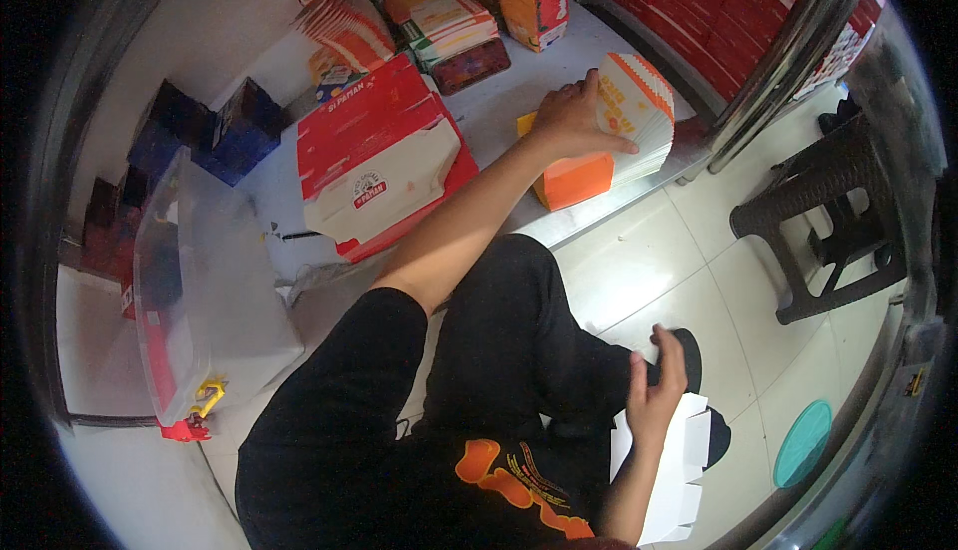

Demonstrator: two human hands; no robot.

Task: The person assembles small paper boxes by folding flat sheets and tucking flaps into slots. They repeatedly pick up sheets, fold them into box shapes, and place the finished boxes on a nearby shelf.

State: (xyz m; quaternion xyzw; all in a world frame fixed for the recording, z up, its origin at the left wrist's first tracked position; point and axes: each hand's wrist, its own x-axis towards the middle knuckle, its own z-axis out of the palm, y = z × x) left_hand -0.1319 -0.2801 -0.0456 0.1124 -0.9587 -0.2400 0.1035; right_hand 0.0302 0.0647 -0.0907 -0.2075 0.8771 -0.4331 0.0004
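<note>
My left hand [577, 123] reaches across the low table and is closed on the near side of a standing stack of white card food sleeves [639, 111] with orange and yellow print. Its thumb lies along one side and its fingers along the other. Just below that hand sits an orange box [579, 183]. My right hand [659, 390] hangs by my leg with its fingers apart, holding nothing that I can see. Beneath it lies a white cut-out card sheet [674, 495] with flaps, partly covered by my forearm.
A red and white flat carton [384, 151] lies on the grey table [539, 81]. Behind it stand fanned orange packaging [344, 26] and stacked cartons [439, 21]. A clear plastic bin [215, 280] is at left. A dark woven stool [828, 211] and a green disc [803, 443] are at right.
</note>
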